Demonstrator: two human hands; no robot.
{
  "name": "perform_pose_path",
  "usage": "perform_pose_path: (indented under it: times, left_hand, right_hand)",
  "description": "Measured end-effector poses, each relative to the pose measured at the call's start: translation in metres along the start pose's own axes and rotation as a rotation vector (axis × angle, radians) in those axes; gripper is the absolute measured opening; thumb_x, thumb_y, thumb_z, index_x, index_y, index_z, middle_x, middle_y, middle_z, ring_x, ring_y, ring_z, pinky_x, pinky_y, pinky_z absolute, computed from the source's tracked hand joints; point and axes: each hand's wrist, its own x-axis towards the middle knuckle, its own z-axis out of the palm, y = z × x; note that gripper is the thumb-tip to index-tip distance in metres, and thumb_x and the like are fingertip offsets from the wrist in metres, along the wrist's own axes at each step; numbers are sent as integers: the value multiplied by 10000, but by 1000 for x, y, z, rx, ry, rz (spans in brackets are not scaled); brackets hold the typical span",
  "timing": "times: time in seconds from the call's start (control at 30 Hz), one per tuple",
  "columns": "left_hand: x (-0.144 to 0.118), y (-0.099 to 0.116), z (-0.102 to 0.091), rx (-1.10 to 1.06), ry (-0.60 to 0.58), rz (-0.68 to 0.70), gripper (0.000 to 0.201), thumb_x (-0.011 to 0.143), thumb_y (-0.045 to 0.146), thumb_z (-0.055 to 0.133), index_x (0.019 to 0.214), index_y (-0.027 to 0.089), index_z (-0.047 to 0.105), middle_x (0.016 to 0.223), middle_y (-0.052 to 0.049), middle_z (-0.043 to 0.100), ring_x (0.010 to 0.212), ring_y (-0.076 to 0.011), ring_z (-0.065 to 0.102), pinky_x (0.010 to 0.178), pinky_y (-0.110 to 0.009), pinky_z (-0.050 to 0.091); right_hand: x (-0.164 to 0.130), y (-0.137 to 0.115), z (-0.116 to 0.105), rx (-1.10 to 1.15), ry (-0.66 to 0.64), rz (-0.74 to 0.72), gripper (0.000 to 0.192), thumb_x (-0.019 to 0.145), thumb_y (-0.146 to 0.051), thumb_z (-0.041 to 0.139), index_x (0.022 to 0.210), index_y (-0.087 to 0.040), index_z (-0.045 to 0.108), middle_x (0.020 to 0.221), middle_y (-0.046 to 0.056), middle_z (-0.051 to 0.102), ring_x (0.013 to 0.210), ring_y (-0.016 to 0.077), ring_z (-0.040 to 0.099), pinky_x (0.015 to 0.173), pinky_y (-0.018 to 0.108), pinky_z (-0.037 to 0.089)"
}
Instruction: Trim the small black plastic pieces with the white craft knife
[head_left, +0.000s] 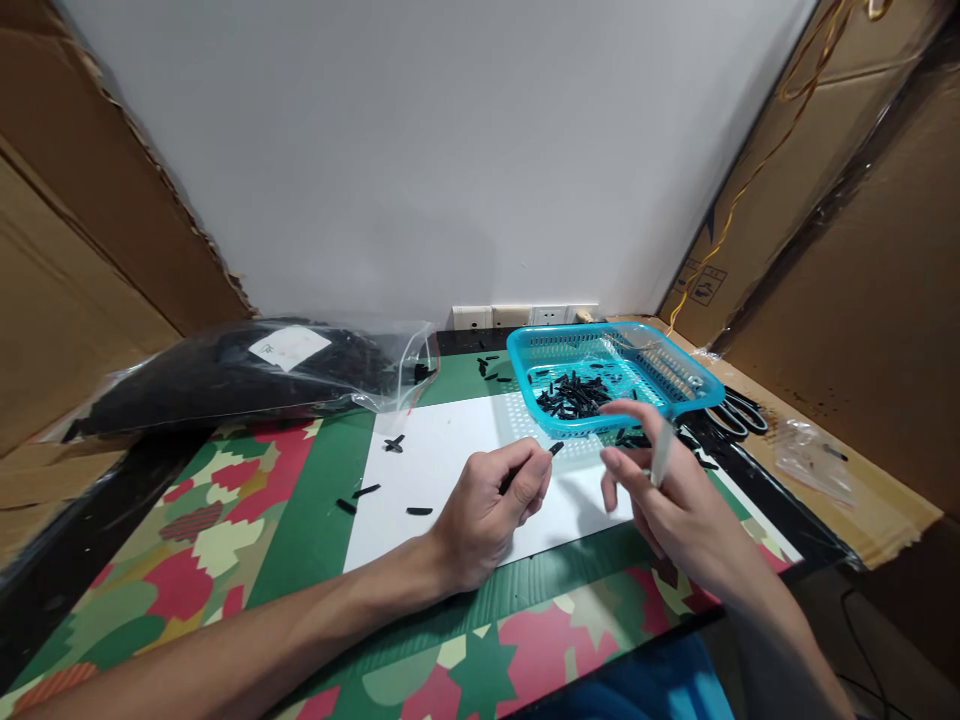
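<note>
Watching remotely, I see the left hand [487, 508], mid-frame, curled tight on a small black strip [556, 448], its exposed tip slanting upper right; the right hand [670, 497], thumb and forefinger parted, sits rightward, apart, with a blurred pale sliver [661, 455] against it.

On the table [345, 560] before me, I take the basket [570, 428] as my landmark. A heap of small pieces [574, 395] lies in it. The wall [450, 150] stands behind it, with sockets [510, 317] behind its left part. Well to its left rests a large bag [187, 375]. In front is a sheet [442, 440], with loose pieces [419, 511] lying front-left. My left hand [491, 510] is in front of it, my right hand [667, 490] front-right. Just right of it lie scissors [742, 413]; farther right, a small bag [810, 458].
</note>
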Motion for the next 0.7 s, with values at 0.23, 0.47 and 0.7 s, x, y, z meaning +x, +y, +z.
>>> perform_pose_path:
  times: [0.23,0.47,0.7]
  left_hand:
    - [0,0,-1,5,-5,-11,505,1106,540,493,734,200,493,653,41,460,548,-94,403,516,-251,313]
    - [2,0,-2,29,-3,-16,501,1116,518,489,730,198,492,651,45,458,551,-93,404,535,-253,317]
    - [-2,2,-5,118,6,42,473,1136,457,456,739,204,495,636,43,462,548,-101,402,546,-259,327]
  right_hand:
    - [-6,-8,0,-142,-69,-43,546,1095,-479,598,1592,-313,445,624,-64,622,447,141,436,472,264,369]
    - [-1,-3,8,-163,29,-268,600,1142,-282,435,1675,-432,205,1506,113,607,800,184,703,521,281,502]
    - [3,-7,8,-250,-113,-330,301,1138,-206,462,1361,-311,634,1345,78,696,1135,245,711,828,328,571]
